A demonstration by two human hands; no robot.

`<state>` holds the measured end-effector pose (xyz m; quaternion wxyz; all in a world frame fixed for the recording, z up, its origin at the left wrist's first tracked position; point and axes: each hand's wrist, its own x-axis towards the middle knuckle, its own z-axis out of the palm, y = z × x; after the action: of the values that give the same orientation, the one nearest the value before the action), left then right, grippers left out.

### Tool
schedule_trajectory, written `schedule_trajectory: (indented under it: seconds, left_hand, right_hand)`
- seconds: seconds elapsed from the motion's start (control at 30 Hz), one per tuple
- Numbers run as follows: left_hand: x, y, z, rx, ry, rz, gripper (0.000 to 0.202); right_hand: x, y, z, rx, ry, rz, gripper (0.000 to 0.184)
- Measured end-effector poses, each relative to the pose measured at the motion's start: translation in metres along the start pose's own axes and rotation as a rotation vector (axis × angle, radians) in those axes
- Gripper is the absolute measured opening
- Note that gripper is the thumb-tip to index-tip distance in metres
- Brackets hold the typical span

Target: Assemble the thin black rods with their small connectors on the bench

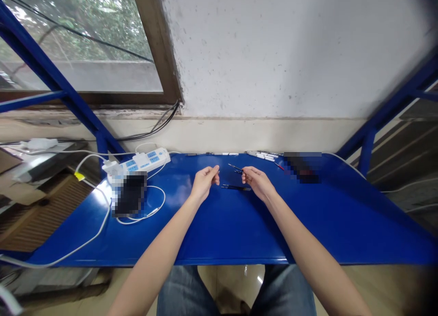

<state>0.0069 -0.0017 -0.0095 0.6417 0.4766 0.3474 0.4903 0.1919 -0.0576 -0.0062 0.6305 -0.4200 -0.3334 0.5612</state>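
Note:
My right hand (256, 181) is closed on a slim dark pen (234, 167), whose thin end points up and left. Just below it shows another short dark piece (237, 172); I cannot tell whether it is in the hand or on the table. To the left, my left hand (205, 181) is pinched, thumb against fingers, with perhaps a tiny bit at the fingertips (218, 171), too small to name. Dark pens (234, 187) lie on the blue table (236, 234) below and between both hands, one end close under the right hand.
Several white and dark pens (263, 155) lie along the back edge, with a red-tipped one (279, 166) beside them. A blurred dark object (303, 167) is at back right. On the left are a white power strip (140, 163), a blurred black device (130, 195) and white cables (160, 206).

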Motion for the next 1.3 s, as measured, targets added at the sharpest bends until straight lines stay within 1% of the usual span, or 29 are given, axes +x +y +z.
schedule_trajectory:
  seconds: [0.1,0.23,0.4,0.5,0.7,1.03,1.17,1.23,1.3]
  left_hand:
    - [-0.0004,0.0025,0.0011,-0.018,0.008,-0.034,0.037]
    - [-0.0003,0.0044,0.0017,-0.056,0.026,-0.063,0.028]
    - [-0.0003,0.003,0.0005,-0.094,-0.057,-0.061,0.029]
    - [-0.0003,0.0025,0.0002,-0.109,-0.07,-0.051,0.03]
    - [-0.001,0.0032,0.0022,-0.057,-0.078,-0.005,0.03]
    - [-0.0027,0.0048,0.0029,0.024,-0.1,0.01,0.033]
    - [-0.0035,0.0038,0.0041,0.069,-0.141,0.009,0.034]
    - [-0.0036,0.0025,0.0038,0.114,-0.159,0.023,0.033]
    - [-0.0034,0.0011,0.0029,0.167,-0.178,0.041,0.032]
  right_hand:
    - [-0.0003,0.0008,-0.0006,0.006,-0.007,0.008,0.03]
    - [0.0006,0.0033,-0.0019,0.017,-0.029,0.007,0.028]
    - [0.0013,0.0039,0.0001,0.031,-0.03,0.014,0.028]
    - [0.0012,0.0022,0.0018,0.051,-0.037,0.007,0.028]
    - [0.0005,0.0004,0.0014,0.096,-0.014,-0.018,0.028]
    - [-0.0007,-0.0007,0.0008,0.049,-0.048,-0.011,0.026]
    - [-0.0005,0.0017,-0.0005,-0.011,-0.067,-0.024,0.027]
    - [-0.0007,0.0033,-0.0006,-0.09,-0.078,-0.033,0.028]
    - [-0.0012,0.005,-0.0001,-0.22,-0.078,-0.059,0.029]
